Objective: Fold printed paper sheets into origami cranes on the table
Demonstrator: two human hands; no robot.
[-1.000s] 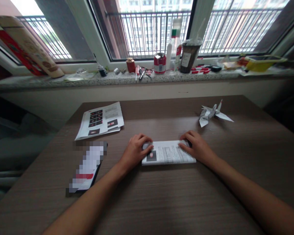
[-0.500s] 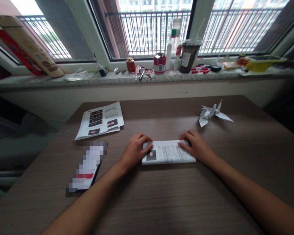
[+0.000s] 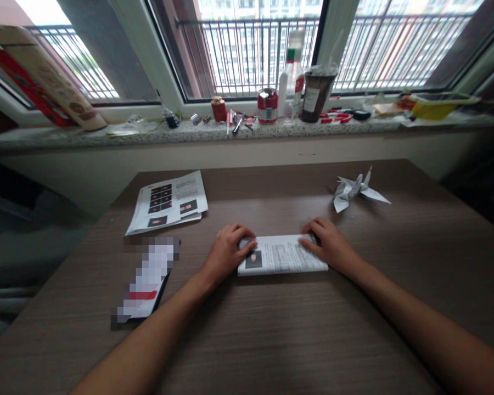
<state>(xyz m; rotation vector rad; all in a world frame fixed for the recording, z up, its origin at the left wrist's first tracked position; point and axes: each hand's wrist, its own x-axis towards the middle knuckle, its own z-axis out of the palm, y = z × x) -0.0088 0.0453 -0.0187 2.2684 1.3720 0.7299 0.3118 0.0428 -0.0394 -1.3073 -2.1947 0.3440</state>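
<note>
both forearms reach forward over the table (image 3: 271,334). the left hand (image 3: 227,253) lies palm down on the left end of a folded printed sheet (image 3: 282,257), fingers (image 3: 242,233) bent, thumb on the paper. the right hand (image 3: 329,247) presses the right end, fingers (image 3: 310,246) flat. neither hand grips anything. the sheet lies flat near the table's middle. a paper crane (image 3: 356,189) sits far right, loose pages (image 3: 168,203) far left. a cluttered windowsill (image 3: 107,137) runs beyond.

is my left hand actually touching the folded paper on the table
Touching. The head view shows the left hand with its fingers resting on the left end of the folded paper, with no gap between them.
</note>
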